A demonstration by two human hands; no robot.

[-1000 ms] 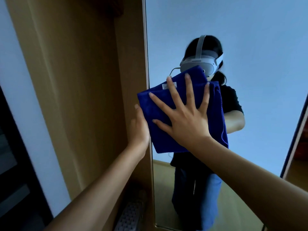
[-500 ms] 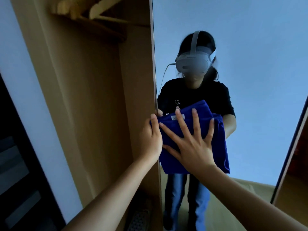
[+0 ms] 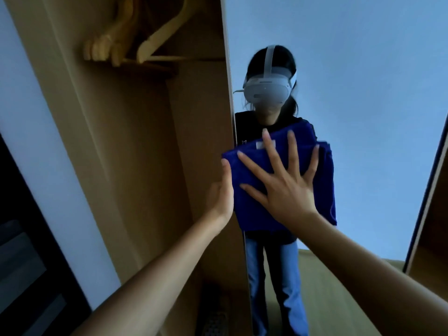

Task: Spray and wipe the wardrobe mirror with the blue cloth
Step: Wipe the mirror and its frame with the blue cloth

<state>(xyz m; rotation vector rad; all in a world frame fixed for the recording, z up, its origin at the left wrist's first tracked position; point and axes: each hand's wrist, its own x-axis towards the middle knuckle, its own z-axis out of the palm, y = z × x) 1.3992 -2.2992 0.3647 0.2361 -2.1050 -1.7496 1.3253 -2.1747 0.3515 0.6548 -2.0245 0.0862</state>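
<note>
the blue cloth (image 3: pixel 257 197), folded into a thick pad, is being pressed flat against the wardrobe mirror (image 3: pixel 363 93) at its left edge, at about chest height of the reflected person (image 3: pixel 269 98). a small white label (image 3: pixel 264 144) is showing near the cloth's top edge.

the right hand (image 3: pixel 283 190) is being laid flat on the cloth, fingers straight and spread wide apart, palm on the lower middle of the pad. nothing is being gripped by it; the cloth is only being pushed against the glass.

the left hand (image 3: pixel 223 192) is being held at the mirror door's left edge, just beside the cloth's left side, with the thumb pointing up along the edge. whether the door edge is being gripped by its fingers cannot be told: they are hidden behind the edge. contact with the cloth's side looks likely but is not clearly shown.

the left corner of the cloth is overhanging the mirror edge slightly, toward the open wardrobe interior (image 3: pixel 145 166). wooden hangers (image 3: pixel 135 42) are being shown hanging at the top of that interior. a dark perforated object (image 3: pixel 213 323) is sitting at the bottom of the wardrobe, too dim to be identified.

in the reflection, a pale wall and a person in a grey headset (image 3: pixel 266 89), black top and blue jeans are being shown. the frame is slightly blurred.
</note>
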